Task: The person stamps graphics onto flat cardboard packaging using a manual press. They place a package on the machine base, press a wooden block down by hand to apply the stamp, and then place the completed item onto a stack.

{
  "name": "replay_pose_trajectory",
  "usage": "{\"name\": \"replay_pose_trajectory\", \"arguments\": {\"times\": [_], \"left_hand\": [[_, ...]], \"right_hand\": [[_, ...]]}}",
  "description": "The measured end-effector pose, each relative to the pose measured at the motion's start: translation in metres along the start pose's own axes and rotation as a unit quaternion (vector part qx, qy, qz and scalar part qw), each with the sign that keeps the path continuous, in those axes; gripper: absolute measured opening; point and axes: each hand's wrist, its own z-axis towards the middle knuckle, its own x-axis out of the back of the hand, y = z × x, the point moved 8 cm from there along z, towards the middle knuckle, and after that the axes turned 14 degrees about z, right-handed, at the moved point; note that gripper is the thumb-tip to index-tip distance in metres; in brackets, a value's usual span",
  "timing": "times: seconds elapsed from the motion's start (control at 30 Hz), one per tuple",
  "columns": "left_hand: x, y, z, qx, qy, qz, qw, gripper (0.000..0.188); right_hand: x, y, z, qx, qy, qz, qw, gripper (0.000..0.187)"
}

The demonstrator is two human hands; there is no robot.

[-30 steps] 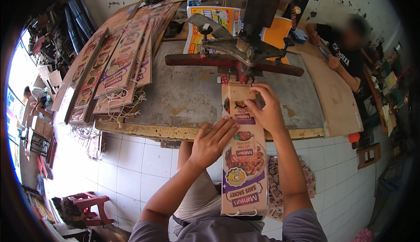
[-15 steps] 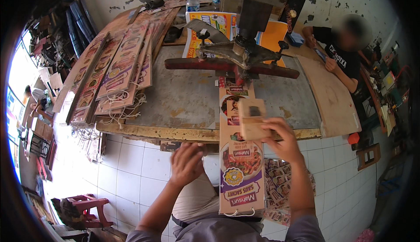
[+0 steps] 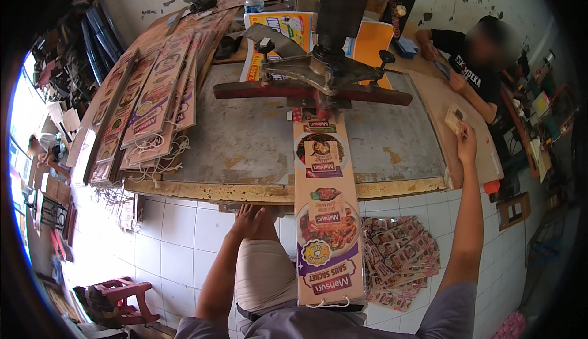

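Note:
A long printed cardboard hanger (image 3: 329,198) with a white string loop at its near end lies across the table edge and over my lap. Its far end is under the red-footed crossbar of a metal press (image 3: 321,72). My right hand (image 3: 465,138), arm stretched to the right, has its fingers closed on a small tan rectangular block (image 3: 454,117) with a darker patch, over the plain wooden board. My left hand (image 3: 248,221) rests on my knee in front of the table edge, fingers spread, holding nothing.
Stacked printed hangers (image 3: 156,87) with dangling strings cover the table's left side. Many printed packets (image 3: 401,253) lie on the tiled floor at right. Behind the board (image 3: 429,106) sits another person (image 3: 474,69) holding something small. A red stool (image 3: 119,299) stands at lower left.
My right hand has carried the tan block from above the hanger out to the right board. My left hand has lowered onto my knee. The view has shifted slightly.

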Motion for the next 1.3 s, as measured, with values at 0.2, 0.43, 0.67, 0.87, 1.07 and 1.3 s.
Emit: {"name": "replay_pose_trajectory", "arguments": {"times": [0.2, 0.43, 0.67, 0.87, 1.07, 1.3], "left_hand": [[-0.026, -0.036, 0.045, 0.005, -0.037, -0.020, 0.999, 0.067], [-0.020, -0.078, 0.011, 0.178, -0.091, -0.047, 0.979, 0.064], [0.118, -0.006, -0.113, 0.110, 0.357, 0.118, 0.920, 0.041], [0.198, 0.095, -0.173, -0.024, 0.574, 0.245, 0.781, 0.057], [0.197, 0.087, -0.128, -0.030, 0.555, 0.233, 0.798, 0.072], [0.187, 0.091, -0.107, -0.017, 0.634, 0.206, 0.745, 0.082]], "right_hand": [[-0.003, 0.043, 0.048, -0.028, 0.052, -0.082, 0.995, 0.040], [0.005, 0.060, 0.044, -0.078, 0.068, -0.147, 0.984, 0.043], [-0.013, 0.042, 0.046, -0.103, 0.107, -0.155, 0.977, 0.047], [-0.013, -0.009, 0.038, -0.024, 0.096, -0.204, 0.974, 0.035], [-0.016, -0.028, 0.037, -0.005, 0.059, -0.198, 0.978, 0.027], [-0.017, -0.020, 0.038, 0.003, 0.056, -0.211, 0.976, 0.031]]}}
